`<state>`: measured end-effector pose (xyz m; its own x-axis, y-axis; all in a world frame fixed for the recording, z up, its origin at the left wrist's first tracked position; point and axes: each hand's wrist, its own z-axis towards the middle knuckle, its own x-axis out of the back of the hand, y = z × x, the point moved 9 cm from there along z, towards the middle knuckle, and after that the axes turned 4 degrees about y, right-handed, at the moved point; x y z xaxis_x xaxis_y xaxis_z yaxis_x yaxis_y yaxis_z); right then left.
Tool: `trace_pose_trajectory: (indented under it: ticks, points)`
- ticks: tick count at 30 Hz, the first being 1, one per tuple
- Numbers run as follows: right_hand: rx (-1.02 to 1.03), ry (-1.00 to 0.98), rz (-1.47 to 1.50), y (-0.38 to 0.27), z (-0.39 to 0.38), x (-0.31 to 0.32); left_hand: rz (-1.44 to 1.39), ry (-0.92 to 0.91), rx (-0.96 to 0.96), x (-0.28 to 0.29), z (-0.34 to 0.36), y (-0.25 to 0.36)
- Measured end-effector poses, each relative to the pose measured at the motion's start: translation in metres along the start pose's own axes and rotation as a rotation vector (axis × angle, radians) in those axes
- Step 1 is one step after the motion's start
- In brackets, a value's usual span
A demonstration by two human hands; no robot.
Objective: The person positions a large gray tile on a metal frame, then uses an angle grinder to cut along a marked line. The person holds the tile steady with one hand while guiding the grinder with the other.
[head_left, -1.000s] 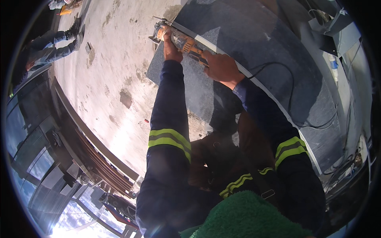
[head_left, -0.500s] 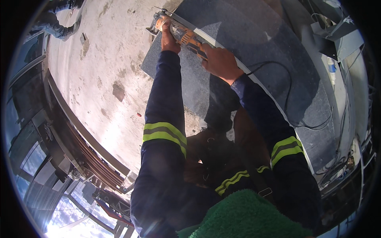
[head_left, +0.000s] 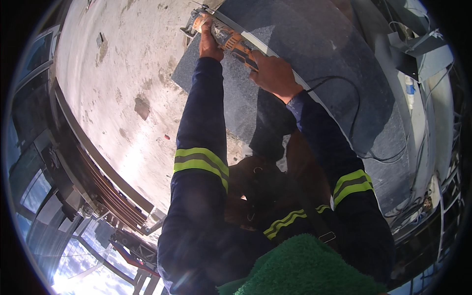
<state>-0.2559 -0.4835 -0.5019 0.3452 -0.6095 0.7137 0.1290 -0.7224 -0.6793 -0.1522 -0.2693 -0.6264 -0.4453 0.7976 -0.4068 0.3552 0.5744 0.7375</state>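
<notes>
Both of my hands are on an orange and black corded power tool (head_left: 230,40), which looks like an angle grinder. My left hand (head_left: 208,42) is wrapped round its front end. My right hand (head_left: 276,73) grips the rear handle. A thin metal part sticks out at the tool's far end, but its contact with the work is too small to make out. Beneath the tool runs a long pale edge strip (head_left: 255,44) along a dark grey sheet (head_left: 324,49). A black cord (head_left: 358,98) leads back from beside my right wrist over the sheet.
Stained concrete floor (head_left: 118,88) spreads to the left, with a long metal beam (head_left: 98,152) and stacked bars at its edge. Grey metal pieces (head_left: 427,54) and a blue and white cable connector (head_left: 409,91) are at the right. Green fuzzy cloth (head_left: 309,268) shows low in front.
My hands keep the same hold on the tool, with hardly any shift over the sheet. The view has moved slightly, and the person's legs at the upper left have left it.
</notes>
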Motion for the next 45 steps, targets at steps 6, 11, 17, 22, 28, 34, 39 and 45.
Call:
trace_pose_trajectory:
  ticks: [6, 11, 17, 22, 28, 34, 39, 45]
  points:
    - [-0.011, -0.007, 0.015, -0.001, 0.0, 0.002, -0.016, 0.004, 0.005, 0.003, 0.004, -0.003]
    - [0.001, -0.004, 0.007, -0.002, 0.002, 0.003, -0.004, 0.017, -0.005, 0.001, 0.002, -0.001]
    - [0.003, 0.012, 0.011, -0.002, 0.004, 0.001, -0.023, 0.056, 0.009, -0.003, -0.005, 0.002]
    - [-0.067, -0.032, 0.057, 0.0, 0.003, -0.004, -0.009, 0.072, 0.044, -0.002, -0.006, 0.002]
    - [-0.08, -0.05, 0.036, 0.0, 0.004, -0.007, 0.018, 0.019, 0.024, 0.002, 0.003, -0.001]
    - [-0.074, -0.042, 0.021, -0.001, 0.006, -0.006, 0.032, 0.065, 0.068, 0.009, 0.006, -0.003]
    - [-0.068, -0.047, 0.005, -0.004, 0.008, -0.003, 0.059, 0.036, 0.03, 0.002, 0.001, 0.002]
    - [-0.061, -0.033, 0.019, 0.0, 0.008, -0.006, 0.124, 0.076, 0.074, 0.012, 0.004, -0.002]
